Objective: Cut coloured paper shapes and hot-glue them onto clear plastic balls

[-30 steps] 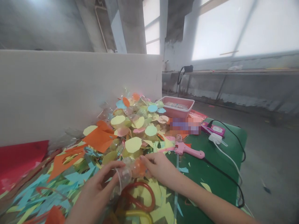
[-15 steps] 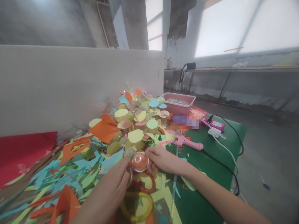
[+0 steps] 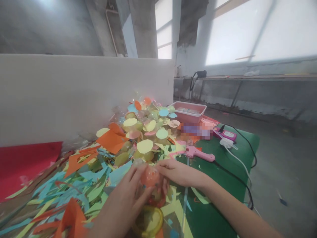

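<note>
Between my two hands is a rounded, see-through piece backed with orange, like a small plastic dome. My left hand closes on its left side with fingers and thumb. From the right, my right hand pinches its edge; some fingertips are hidden behind it. Just below lie a red loop and a yellow loop, partly covered by my left hand. Ahead is a heap of clear domes with round paper pieces, such as a pale yellow disc. A pink glue gun lies to the right.
Paper scraps cover the left of the green table. A pink basin stands at the back, near a magenta box with cables. A white panel rises behind; a red sheet lies far left.
My left hand has moved up and right, its fingers now closing around the orange dome. The dome has tilted and its pale rim no longer faces me. My right hand stays on it.
</note>
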`<state>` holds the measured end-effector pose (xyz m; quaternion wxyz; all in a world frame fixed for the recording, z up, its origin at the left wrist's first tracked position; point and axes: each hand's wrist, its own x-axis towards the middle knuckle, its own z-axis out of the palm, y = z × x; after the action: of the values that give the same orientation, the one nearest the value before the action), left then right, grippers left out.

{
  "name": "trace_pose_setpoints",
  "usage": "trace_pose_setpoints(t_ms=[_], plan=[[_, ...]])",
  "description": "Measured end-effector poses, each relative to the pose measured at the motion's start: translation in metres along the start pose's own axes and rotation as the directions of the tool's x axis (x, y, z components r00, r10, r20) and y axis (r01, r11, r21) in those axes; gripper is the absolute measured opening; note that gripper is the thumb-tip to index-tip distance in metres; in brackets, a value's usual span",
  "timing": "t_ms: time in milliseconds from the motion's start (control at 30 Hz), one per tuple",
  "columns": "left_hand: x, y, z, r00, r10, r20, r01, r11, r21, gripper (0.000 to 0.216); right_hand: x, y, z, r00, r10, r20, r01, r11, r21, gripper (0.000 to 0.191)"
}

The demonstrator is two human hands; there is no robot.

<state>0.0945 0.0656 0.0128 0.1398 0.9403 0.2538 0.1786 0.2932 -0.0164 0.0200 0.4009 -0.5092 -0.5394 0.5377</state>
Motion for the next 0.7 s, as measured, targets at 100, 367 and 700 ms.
trace_pose_setpoints(t_ms=[100,367,700], plan=[[-0.002,-0.002,0.003,0.997,0.077,-0.013,-0.077,0.997,0.004,0.048,-0.025,0.0,-0.009,0.95,-0.075,-0.305,-0.008,0.965,-0.262,0.024],[0.001,0.018,0.003,0.996,-0.059,0.064,0.064,0.994,-0.084,0.051,-0.089,0.047,-0.073,0.701,-0.448,-0.554,-0.546,0.162,-0.822,0.033],[0.016,0.024,0.021,0.996,0.078,0.051,-0.076,0.996,-0.039,0.045,-0.069,0.072,-0.088,0.774,-0.377,-0.509,-0.52,0.081,-0.851,0.037]])
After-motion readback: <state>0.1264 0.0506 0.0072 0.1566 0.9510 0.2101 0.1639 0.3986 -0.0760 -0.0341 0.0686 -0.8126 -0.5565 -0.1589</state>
